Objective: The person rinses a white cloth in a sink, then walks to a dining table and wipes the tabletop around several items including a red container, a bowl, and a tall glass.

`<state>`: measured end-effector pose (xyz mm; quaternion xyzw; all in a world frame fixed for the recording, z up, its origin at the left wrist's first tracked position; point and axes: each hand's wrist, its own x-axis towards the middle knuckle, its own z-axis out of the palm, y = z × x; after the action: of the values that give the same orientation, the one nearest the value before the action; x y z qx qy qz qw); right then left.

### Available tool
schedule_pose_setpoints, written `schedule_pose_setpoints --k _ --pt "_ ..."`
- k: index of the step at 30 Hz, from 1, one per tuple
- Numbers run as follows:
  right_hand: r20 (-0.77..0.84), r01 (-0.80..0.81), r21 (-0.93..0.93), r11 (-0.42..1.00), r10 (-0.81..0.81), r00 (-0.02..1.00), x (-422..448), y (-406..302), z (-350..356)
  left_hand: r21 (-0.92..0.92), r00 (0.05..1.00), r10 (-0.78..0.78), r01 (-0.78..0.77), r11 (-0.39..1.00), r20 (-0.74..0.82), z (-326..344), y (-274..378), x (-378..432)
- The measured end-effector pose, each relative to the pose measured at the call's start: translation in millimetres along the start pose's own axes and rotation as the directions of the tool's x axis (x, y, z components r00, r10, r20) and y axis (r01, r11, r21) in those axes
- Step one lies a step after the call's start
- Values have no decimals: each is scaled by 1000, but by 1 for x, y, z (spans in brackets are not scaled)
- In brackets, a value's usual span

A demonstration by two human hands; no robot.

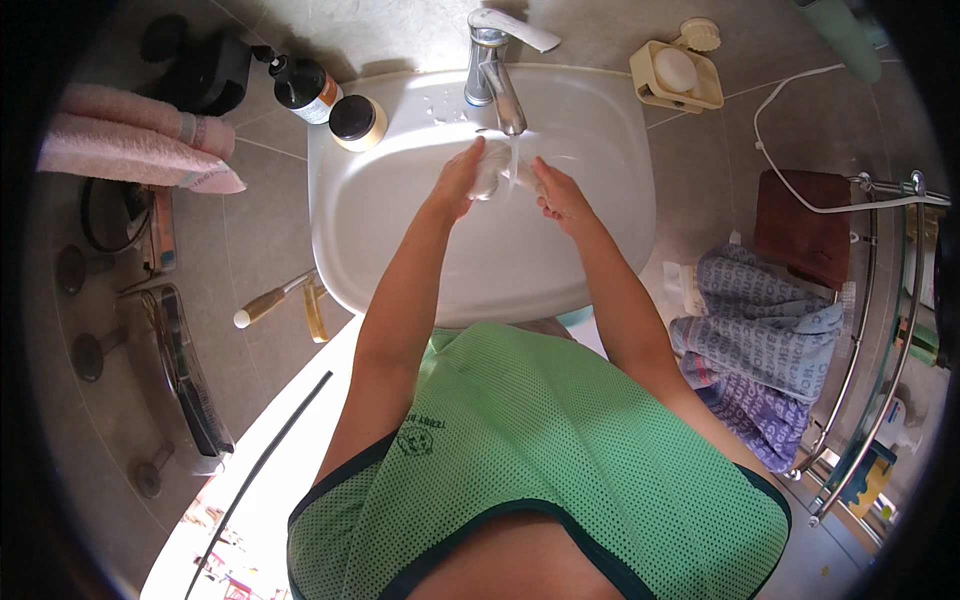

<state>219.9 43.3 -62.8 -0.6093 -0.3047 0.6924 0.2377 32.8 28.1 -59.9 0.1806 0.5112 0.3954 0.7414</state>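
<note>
Water runs from the chrome faucet (510, 112) into the white washbasin (517, 262). A pale, wet item (491, 171), perhaps cloth, is stretched between my hands under the stream; blur hides its exact kind. My left hand (459, 176) grips its left side with the thumb up, towards the faucet. Opposite, my right hand (559, 193) has its fingers curled at the item's other end. Both hands are above the basin's back half, close below the spout.
On the basin's back left corner stand a dark-lidded jar (358, 124) and a black pump bottle (304, 88). A soap dish (679, 79) holds white soap at the right. Pink towels (142, 142) hang left; blue-grey towels (765, 322) hang right beside metal rails (862, 330).
</note>
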Motion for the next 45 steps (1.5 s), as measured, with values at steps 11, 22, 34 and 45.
schedule_pose_setpoints --k 11,22,34,45 --pt "111 189 -78 979 -180 977 -8 -27 10 954 943 324 -161 251 74 5 -36 29" --pt "-24 27 254 967 -22 999 29 13 7 -74 973 213 -220 973 -86 24 -20 5" --pt "388 -102 283 954 -17 922 11 -5 40 886 614 717 -464 -12 331 1 -7 -57" --pt "419 -76 133 988 14 908 5 -40 55 806 318 868 -574 -144 382 52 121 -67"
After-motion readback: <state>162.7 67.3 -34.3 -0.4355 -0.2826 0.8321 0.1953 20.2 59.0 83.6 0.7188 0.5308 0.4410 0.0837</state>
